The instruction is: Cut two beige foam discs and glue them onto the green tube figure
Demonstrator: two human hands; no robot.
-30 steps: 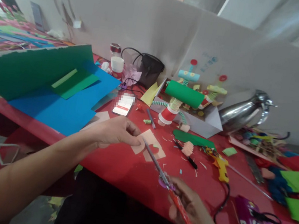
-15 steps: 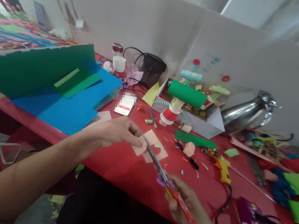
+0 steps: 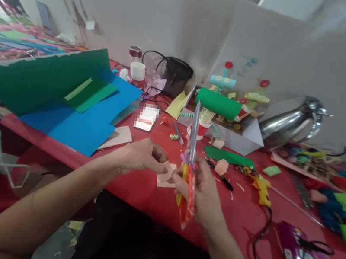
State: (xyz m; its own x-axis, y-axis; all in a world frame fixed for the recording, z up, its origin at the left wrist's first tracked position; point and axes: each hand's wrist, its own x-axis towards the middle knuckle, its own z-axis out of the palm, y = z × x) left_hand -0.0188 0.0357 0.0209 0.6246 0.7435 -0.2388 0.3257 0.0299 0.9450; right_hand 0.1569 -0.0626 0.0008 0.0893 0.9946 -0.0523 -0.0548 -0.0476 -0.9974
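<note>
A red-covered table (image 3: 130,190) spreads beneath both hands. A large, flat blue paper sheet (image 3: 71,127) lies beyond and left of the left hand (image 3: 144,156); a shiny silver metal jug (image 3: 287,125) leans far right, beyond the right hand (image 3: 201,186). Straight past that hand is a green rolled-paper tube (image 3: 219,104), partly overlapped in view by red-handled steel scissors (image 3: 194,135). The right hand is curled around their handles, long axis running away from the body, tips foremost. The left thumb and finger pinch a small pale-pink paper piece (image 3: 166,173) between the hands.
</note>
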